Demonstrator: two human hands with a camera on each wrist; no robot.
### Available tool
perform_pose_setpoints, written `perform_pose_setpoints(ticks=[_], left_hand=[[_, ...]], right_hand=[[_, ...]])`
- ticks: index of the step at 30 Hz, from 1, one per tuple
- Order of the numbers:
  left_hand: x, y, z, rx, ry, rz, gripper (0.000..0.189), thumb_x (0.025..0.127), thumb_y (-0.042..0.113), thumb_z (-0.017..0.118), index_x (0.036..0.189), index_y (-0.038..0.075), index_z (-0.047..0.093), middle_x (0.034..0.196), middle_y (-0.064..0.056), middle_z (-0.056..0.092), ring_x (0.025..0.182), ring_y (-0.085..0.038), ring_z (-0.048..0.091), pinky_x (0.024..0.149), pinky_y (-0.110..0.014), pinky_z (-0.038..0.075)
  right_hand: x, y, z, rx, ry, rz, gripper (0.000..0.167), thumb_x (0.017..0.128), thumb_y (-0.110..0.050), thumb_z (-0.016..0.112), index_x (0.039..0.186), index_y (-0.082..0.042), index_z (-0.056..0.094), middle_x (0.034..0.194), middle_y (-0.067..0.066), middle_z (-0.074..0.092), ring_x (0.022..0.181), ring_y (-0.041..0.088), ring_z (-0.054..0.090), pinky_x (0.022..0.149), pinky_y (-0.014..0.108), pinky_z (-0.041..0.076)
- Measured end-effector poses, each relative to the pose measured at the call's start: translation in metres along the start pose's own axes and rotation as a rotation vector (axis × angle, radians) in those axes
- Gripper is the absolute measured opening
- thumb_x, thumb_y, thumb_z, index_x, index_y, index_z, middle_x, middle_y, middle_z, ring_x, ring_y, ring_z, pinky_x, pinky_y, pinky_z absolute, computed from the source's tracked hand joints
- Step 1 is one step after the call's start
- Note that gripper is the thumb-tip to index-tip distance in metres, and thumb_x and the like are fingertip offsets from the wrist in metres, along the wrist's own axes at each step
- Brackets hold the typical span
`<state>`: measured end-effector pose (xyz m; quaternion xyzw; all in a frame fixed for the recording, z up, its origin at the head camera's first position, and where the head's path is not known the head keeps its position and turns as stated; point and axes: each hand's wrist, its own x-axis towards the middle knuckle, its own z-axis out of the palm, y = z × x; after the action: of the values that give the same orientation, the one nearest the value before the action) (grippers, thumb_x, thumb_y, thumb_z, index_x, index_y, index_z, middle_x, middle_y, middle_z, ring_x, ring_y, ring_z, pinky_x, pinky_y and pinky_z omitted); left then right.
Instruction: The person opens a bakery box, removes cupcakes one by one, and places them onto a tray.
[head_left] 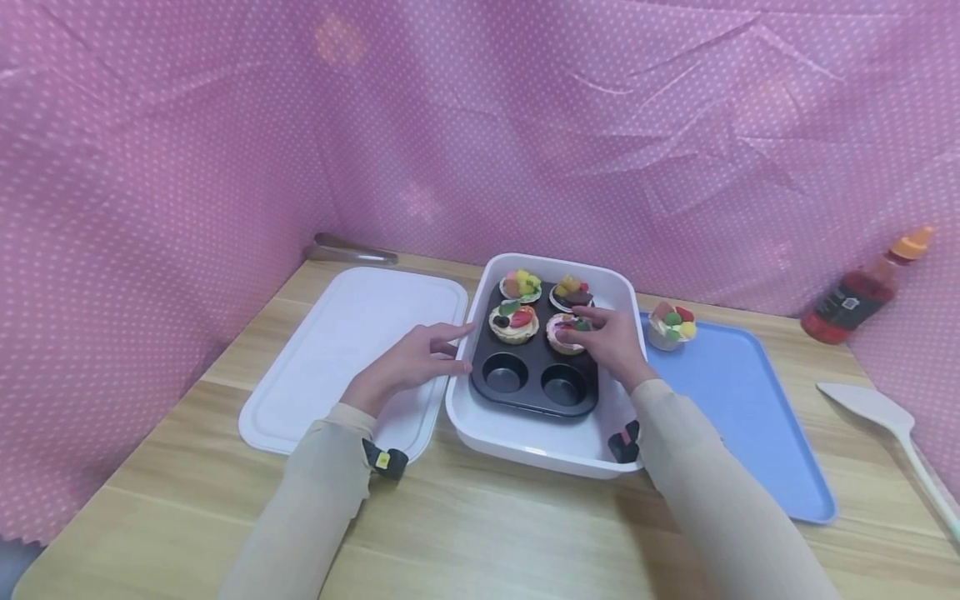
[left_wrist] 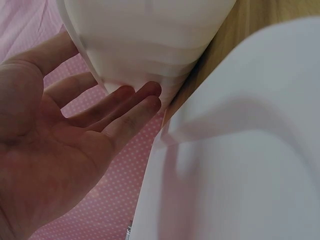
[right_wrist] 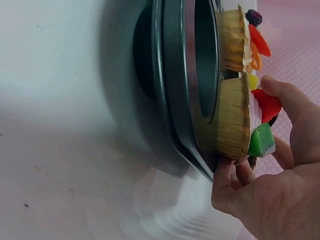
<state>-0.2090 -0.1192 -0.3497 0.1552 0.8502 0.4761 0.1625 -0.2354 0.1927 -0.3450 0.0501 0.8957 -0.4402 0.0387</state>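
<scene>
Your beige-sleeved left arm (head_left: 311, 492) and beige-sleeved right arm (head_left: 720, 492) angle forward and inward, your bare left hand (head_left: 408, 360) with fingers loosely extended, your bare right hand (head_left: 617, 343) with fingers curled.

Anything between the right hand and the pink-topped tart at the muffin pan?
Nothing visible. The right hand has its fingers curled round the tart, over the muffin pan.
</scene>
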Motion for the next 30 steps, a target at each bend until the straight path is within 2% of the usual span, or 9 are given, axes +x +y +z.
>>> perform_pose_setpoints(ticks=[21, 30], left_hand=[[0.0040, 0.0022, -0.0005, 0.006, 0.007, 0.009, 0.069, 0.090, 0.016, 0.076, 0.152, 0.017, 0.046, 0.158, -0.014, 0.043, 0.132, -0.037, 0.057, 0.115, -0.050, 0.042], [0.0062, 0.0024, 0.0004, 0.001, 0.003, 0.010, 0.069, 0.090, 0.018, 0.075, 0.152, 0.017, 0.045, 0.159, -0.014, 0.042, 0.132, -0.039, 0.056, 0.115, -0.052, 0.042]], right_hand=[[0.0051, 0.0034, -0.0064, 0.088, 0.005, 0.022, 0.071, 0.085, -0.045, 0.080, 0.145, -0.015, 0.057, 0.159, 0.013, 0.042, 0.152, 0.033, 0.031, 0.122, 0.054, 0.030], [0.0067, 0.0071, -0.0078, 0.113, 0.012, 0.004, 0.070, 0.084, -0.044, 0.081, 0.143, -0.015, 0.058, 0.159, 0.011, 0.042, 0.151, 0.031, 0.032, 0.122, 0.053, 0.029]])
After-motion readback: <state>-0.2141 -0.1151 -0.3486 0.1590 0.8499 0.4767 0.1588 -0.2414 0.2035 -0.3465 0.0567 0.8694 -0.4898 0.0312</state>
